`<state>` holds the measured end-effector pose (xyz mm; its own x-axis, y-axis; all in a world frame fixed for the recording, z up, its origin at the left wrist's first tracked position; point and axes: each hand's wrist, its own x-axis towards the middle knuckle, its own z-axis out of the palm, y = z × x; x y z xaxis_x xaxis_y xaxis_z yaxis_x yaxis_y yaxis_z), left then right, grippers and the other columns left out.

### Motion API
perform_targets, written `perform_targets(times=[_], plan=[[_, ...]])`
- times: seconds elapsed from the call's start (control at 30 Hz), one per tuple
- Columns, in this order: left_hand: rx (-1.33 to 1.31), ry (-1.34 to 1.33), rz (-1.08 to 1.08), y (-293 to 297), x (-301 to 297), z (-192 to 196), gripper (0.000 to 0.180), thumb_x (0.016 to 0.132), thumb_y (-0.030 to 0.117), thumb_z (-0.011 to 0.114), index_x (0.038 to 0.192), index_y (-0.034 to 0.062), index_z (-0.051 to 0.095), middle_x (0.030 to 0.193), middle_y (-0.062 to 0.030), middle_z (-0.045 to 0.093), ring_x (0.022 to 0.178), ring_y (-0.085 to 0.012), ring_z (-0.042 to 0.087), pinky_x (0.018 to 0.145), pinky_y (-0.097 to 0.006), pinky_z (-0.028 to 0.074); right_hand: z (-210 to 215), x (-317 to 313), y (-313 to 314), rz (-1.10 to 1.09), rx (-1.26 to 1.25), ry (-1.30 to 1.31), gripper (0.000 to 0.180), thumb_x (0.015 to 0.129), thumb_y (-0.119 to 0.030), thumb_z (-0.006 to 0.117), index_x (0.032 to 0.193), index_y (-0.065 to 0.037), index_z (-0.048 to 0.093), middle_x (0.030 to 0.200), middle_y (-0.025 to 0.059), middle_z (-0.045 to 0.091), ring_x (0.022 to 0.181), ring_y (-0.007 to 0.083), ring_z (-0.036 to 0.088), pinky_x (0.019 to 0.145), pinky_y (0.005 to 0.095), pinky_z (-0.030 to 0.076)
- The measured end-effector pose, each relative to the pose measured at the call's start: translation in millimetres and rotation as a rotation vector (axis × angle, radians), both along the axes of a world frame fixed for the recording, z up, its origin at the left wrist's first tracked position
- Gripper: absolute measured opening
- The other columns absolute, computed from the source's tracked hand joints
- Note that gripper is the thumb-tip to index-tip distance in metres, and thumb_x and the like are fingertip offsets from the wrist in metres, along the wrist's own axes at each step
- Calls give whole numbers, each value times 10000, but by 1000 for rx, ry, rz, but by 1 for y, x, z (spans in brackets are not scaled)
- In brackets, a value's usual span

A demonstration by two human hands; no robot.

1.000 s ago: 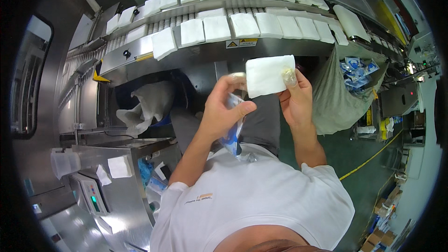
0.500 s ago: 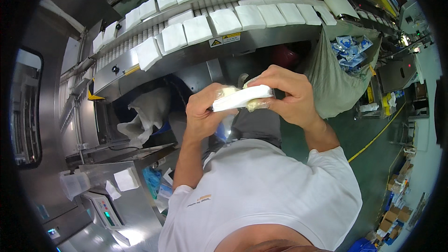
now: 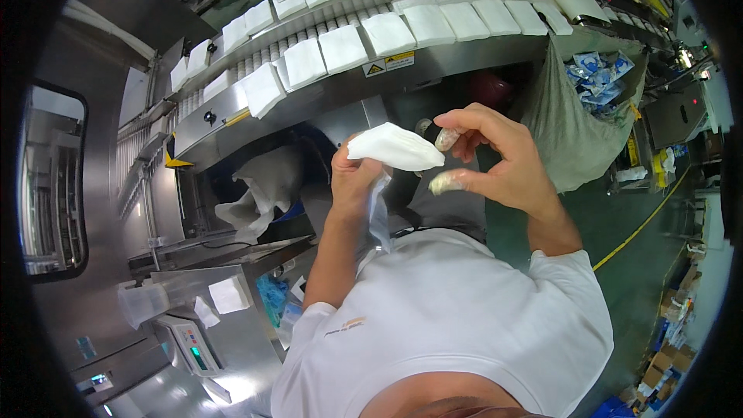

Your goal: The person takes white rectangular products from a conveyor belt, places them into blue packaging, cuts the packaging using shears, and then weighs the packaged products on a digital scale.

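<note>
My left hand is closed on one end of a folded white cloth pad, held up in front of my body. The pad's free end points right and bends a little. A strip of clear plastic film hangs below my left hand; whether it is held there I cannot tell. Just right of the pad, my right hand is open, thumb and fingers apart, holding nothing. Pale, translucent finger cots cover the tips of its thumb and a finger.
Beyond my hands runs a steel roller conveyor edged with rows of white pads. At right hangs a cloth sack holding blue-and-white packets. A scale and a loose pad rest on the steel table at lower left.
My right hand has let go of the pad and opened to its right. The pad stays in my left hand and now droops slightly. The plastic strip beneath it shows more clearly.
</note>
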<state>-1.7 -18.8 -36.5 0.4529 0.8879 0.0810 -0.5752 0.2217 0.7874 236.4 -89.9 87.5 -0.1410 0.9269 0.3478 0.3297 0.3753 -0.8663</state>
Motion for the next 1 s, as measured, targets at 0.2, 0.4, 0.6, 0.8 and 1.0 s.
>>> perform_targets(times=[0.2,0.4,0.6,0.8,1.0], plan=[[500,255,331,3,4,20,390,926,198,748,1199,-62,649,1057,-157,714,900,-211,693,793,-324,564,-20,9,-9,254,-450,304,546,856,-308,847,1227,7,599,1046,95,693,875,149,686,766,277,563],[1073,508,293,4,-25,45,355,847,73,694,1162,-90,693,1125,-217,736,963,-278,730,880,-348,567,-26,-15,-5,267,-585,622,469,1017,-307,669,1322,31,556,1088,91,692,938,149,691,774,308,595],[452,658,180,2,-35,67,736,774,97,827,1444,26,533,1368,-119,643,931,-175,697,751,-290,566,-29,-7,-3,187,-415,411,365,1007,-136,662,1322,8,546,1110,64,673,992,108,645,798,273,571],[278,426,-58,-14,-19,59,552,803,216,881,1262,3,660,1091,-35,688,958,-106,630,839,-246,508,-22,-7,0,157,-245,67,338,975,-71,639,1284,11,528,1070,114,666,948,139,653,794,315,541],[393,622,80,-12,-1,69,241,840,133,822,1013,-15,743,847,7,654,744,-54,571,642,-220,441,-5,-7,3,46,-178,-114,303,960,-65,646,1242,22,575,1024,96,665,893,121,620,793,284,519]])
